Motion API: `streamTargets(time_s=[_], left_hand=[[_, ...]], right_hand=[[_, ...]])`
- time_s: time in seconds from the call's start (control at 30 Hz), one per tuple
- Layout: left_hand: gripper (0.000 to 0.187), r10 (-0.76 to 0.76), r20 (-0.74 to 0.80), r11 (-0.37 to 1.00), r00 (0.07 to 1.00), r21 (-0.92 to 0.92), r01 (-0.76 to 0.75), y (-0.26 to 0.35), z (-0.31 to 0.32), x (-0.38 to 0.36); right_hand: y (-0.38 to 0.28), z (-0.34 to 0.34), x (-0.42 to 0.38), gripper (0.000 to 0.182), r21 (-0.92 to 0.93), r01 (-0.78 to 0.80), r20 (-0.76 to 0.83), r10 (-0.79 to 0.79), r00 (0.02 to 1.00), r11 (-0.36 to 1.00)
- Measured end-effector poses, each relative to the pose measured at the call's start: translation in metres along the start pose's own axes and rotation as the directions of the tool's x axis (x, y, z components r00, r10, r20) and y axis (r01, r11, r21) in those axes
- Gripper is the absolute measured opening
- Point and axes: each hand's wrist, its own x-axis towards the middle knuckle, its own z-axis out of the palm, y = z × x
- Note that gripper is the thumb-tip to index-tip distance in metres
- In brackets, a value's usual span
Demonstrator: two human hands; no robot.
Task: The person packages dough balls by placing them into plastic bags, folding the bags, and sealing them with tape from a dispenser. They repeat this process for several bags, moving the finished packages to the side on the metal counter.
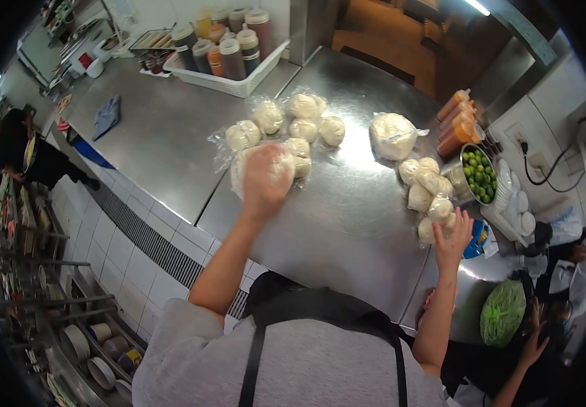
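Observation:
My left hand [266, 180], blurred by motion, is over a pale wrapped ball [282, 172] at the near end of a cluster on the steel counter. Around it sit several more pale, dough-like balls [243, 135] in clear plastic. My right hand [451, 243] has its fingers spread, with the fingertips at the near end of a second group of pale balls [427, 180] in plastic. Farther back stands a larger pale bundle [393, 136] in a knotted clear bag. The left fingers are too smeared to show their grip.
A white basket [238, 87] of sauce bottles stands at the back. Orange sauce bottles [457, 125] and a bowl of green limes [478, 174] line the right side, with a bagged green bundle [503, 313] nearer. Another person's hand [534, 344] shows at lower right; someone [22, 146] stands far left.

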Motion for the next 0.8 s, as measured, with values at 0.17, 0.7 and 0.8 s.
streamTargets(time_s=[0.17, 0.7, 0.8], left_hand=[[0.048, -0.528, -0.337, 0.803, 0.780, 0.103, 0.587, -0.128, -0.036, 0.032], [0.082, -0.707, 0.231, 0.428, 0.668, -0.612, 0.665, -0.065, -0.029, 0.084], [0.077, -0.603, 0.284, 0.234, 0.745, -0.830, 0.506, 0.021, -0.004, 0.052]], right_hand=[[-0.045, -0.005, -0.005, 0.033, 0.258, 0.170, -0.150, -0.135, 0.979, 0.951], [-0.124, -0.006, -0.048, 0.026, 0.594, 0.269, 0.019, -0.347, 0.938, 0.758], [-0.154, -0.024, -0.047, 0.040, 0.929, -0.224, 0.289, -0.195, 0.937, 0.295]])
